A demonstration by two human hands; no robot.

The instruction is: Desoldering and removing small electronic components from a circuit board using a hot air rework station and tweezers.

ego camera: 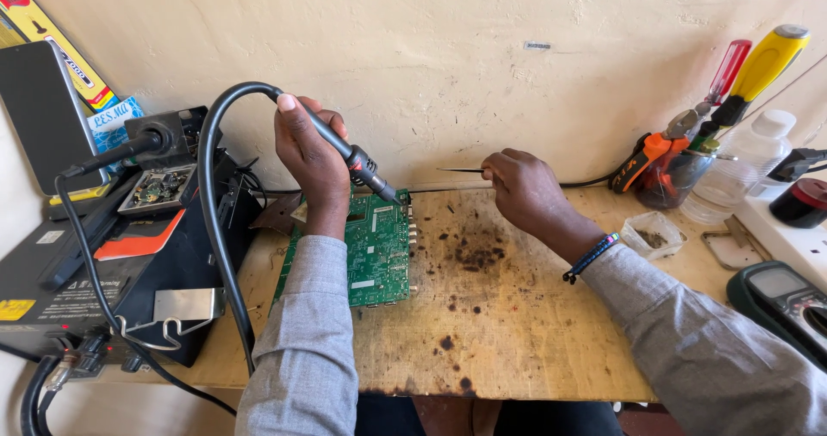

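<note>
Scorched wood bench (517, 315) vs cream wall. L hand (312, 156) clamped round hot-air wand (345, 147), nozzle down at top-right edge of green PCB (375, 246) lying flat on bench. R hand (525, 186) pinches tweezers (461, 171), tips pointing left, just above bench, near PCB. Tool jar (676, 173) far right.

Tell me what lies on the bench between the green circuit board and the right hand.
Head view: only bare, burn-spotted wooden benchtop separates the circuit board from the right hand.

left hand (312, 156) holds soldering iron (349, 154) over green circuit board (377, 248).
</note>
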